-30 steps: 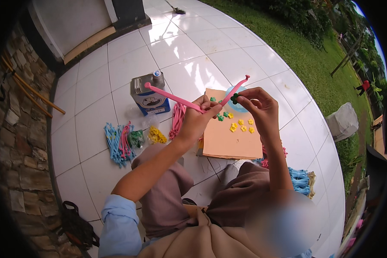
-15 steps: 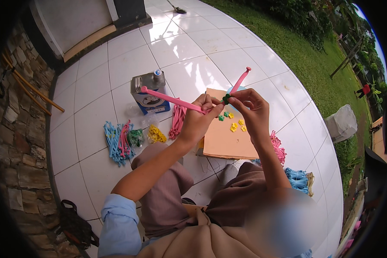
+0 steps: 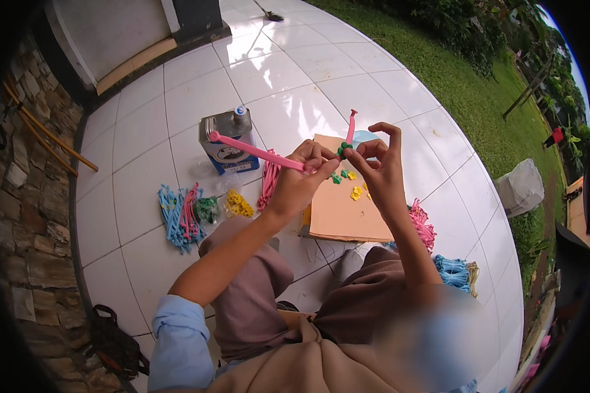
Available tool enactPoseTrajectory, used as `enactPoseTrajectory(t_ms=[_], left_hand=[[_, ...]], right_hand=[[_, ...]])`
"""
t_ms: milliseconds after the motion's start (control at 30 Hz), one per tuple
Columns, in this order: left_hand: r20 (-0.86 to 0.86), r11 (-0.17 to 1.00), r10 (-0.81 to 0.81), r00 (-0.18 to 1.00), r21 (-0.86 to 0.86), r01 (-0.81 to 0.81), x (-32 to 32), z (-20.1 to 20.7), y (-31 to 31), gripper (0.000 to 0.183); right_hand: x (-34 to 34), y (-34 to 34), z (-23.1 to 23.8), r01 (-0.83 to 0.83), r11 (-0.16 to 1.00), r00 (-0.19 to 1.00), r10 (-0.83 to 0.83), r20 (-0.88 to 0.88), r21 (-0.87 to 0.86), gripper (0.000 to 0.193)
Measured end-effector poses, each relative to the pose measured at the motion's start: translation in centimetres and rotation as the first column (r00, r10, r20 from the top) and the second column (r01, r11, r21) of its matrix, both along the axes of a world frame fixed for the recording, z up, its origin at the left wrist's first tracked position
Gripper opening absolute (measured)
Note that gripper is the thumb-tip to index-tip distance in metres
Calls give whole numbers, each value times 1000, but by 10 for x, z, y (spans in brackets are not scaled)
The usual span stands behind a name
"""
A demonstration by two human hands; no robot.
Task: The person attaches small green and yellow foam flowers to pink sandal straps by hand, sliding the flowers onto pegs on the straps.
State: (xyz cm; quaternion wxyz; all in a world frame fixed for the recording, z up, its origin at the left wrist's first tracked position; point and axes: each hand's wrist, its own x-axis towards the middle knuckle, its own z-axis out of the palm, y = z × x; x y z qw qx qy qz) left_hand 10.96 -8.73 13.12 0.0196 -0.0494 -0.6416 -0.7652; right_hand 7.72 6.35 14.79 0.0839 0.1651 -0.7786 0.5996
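Thin pink strips with flared ends are in my hands: one length sticks out to the left of my left hand, whose fingers are closed around it. A shorter pink length points up behind a dark green flower-shaped piece. Whether both lengths are one bent strip is hidden by my fingers. My right hand pinches the green flower between thumb and index finger, its other fingers raised. Below lies a peach-coloured board, bearing small green flowers and yellow flowers.
A blue-and-grey metal can stands on the white tiles, left of the board. Near it are blue strips, a bundle of pink strips and bagged yellow pieces. More pink and blue bundles lie at right.
The upward pink end has swung left and stands more upright. My right hand's outer fingers have lifted and spread, and that hand has shifted slightly left. The left-hand strip end has moved slightly left.
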Motion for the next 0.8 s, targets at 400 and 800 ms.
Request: enactPoseTrajectory(t_ms=[400, 800], left_hand=[[-194, 991, 122, 973, -25, -129, -6, -17, 10, 27], [27, 969, -45, 999, -242, 51, 2, -13, -15, 35]], right_hand=[[-7, -5, -1, -105, 950, 990, 128, 60, -293, 60], [-22, -12, -6, -27, 975, 998, 12, -67, -221, 44]])
